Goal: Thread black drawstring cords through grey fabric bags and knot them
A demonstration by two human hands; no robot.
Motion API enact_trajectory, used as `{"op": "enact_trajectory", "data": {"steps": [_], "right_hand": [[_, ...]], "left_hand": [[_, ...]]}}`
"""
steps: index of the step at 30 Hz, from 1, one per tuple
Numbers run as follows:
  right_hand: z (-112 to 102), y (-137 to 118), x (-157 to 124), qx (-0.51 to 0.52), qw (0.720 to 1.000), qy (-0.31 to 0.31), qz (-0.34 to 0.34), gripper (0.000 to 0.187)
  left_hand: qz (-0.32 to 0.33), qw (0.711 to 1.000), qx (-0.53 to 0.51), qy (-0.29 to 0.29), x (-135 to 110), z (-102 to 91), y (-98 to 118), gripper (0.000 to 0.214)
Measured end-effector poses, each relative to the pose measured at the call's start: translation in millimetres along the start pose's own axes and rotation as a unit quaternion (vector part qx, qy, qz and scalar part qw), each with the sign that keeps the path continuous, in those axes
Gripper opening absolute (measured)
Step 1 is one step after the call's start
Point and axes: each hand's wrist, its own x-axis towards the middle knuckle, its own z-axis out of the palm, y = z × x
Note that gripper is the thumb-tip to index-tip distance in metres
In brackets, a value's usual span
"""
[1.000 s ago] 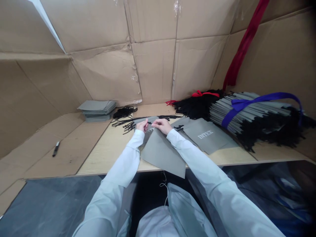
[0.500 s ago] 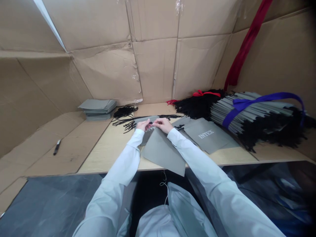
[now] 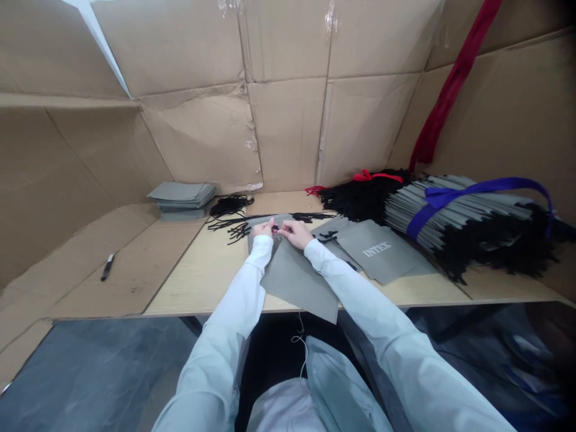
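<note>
Left hand [image 3: 263, 228] and right hand [image 3: 293, 234] have drawn closer, fingers [image 3: 281, 230] clamped on a black cord [image 3: 274, 228] at the grey bag [image 3: 292, 282] edge.

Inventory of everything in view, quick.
flat fabric sheet: 1, grey, under hands
INTEX-printed sheet: 1, grey, right of hands
folded sheet stack: 1, grey, far left
ribbon-tied sheet bundle: 1, grey and blue, far right
cord bundle: 1, black, red tie, behind it
loose cords: several, black, behind hands
marker pen: 1, black, on cardboard, left
hanging fabric strap: 1, dark red, right wall
light wood table: 1, beige, centre
cardboard lining: brown, all around
left hand: white sleeve, at sheet's far end
right hand: white sleeve, beside it
</note>
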Motion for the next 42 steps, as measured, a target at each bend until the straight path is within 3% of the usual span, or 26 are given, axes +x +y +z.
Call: {"op": "enact_trajectory", "data": {"steps": [3, 7, 13, 18, 21, 23, 27, 32, 37, 42], "right_hand": [[5, 0, -1, -0.01, 1.0, -0.008, -0.004, 0.014], [6, -1, -3, -0.011, 1.0, -0.012, -0.007, 0.013], [7, -1, 1, 0.002, 1.0, -0.014, 0.001, 0.013], [12, 8, 2, 0.017, 1.0, -0.003, 0.012, 0.015], [11, 11, 1, 0.025, 0.999, -0.004, 0.023, 0.016], [8, 11, 1, 0.031, 0.999, -0.007, 0.031, 0.016], [2, 9, 1, 0.025, 0.999, -0.007, 0.042, 0.016], [-2, 11, 1, 0.035, 0.998, -0.015, 0.056, 0.018], [-2, 21, 5, 0.068, 0.996, -0.024, 0.062, 0.024], [-5, 27, 6, 0.098, 0.994, -0.016, 0.054, 0.026]], "left_hand": [[-0.022, 0.996, 0.06, 0.07, 0, -1.0, -1, 0.023], [-0.008, 0.993, 0.101, 0.058, 2, -2.0, -5, 0.025], [0.013, 0.997, 0.052, 0.053, 10, -6.1, -12, 0.026], [-0.013, 0.997, -0.049, -0.057, 14, -15.9, -4, 0.032], [-0.061, 0.983, -0.124, -0.121, 13, -24.9, 2, 0.038], [-0.058, 0.973, -0.137, -0.176, 11, -29.0, 5, 0.039], [0.034, 0.965, -0.06, -0.255, 3, -26.8, 5, 0.052], [0.121, 0.969, 0.088, -0.196, -3, -19.2, 5, 0.038], [0.196, 0.94, 0.222, -0.167, -7, -21.1, 8, 0.03], [0.263, 0.919, 0.245, -0.161, -8, -23.8, 6, 0.025]]}}
